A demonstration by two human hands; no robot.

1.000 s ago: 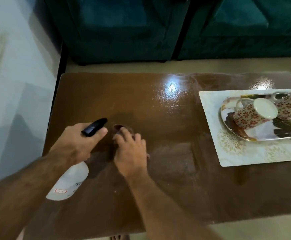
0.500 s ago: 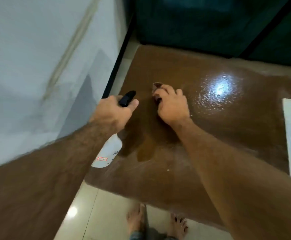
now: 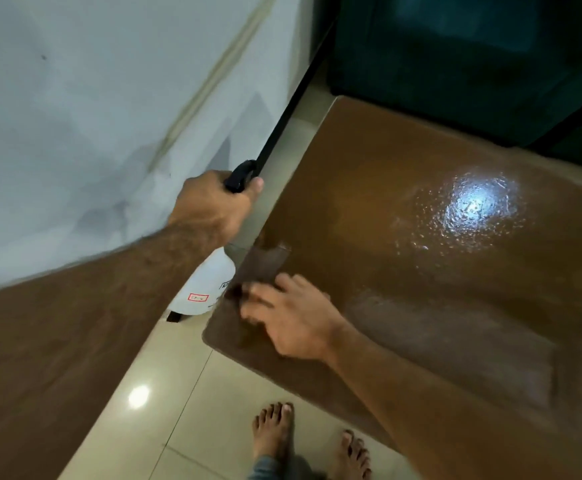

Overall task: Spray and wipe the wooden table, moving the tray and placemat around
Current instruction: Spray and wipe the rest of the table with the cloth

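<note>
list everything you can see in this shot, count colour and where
wooden table: 1, glossy brown, right and centre, wet sheen with a light reflection
spray bottle: 1, white with black trigger head, off the table's left edge, above the floor
cloth: 1, dark, blurred, under the fingers at the table's near left corner
sofa: dark teal, beyond the table's far edge
wall: pale grey-white, left
floor: cream tiles, bottom left
feet: 2, bare, bottom centre
left hand: 1, grip around the bottle's neck
right hand: 1, flat on the cloth
</note>
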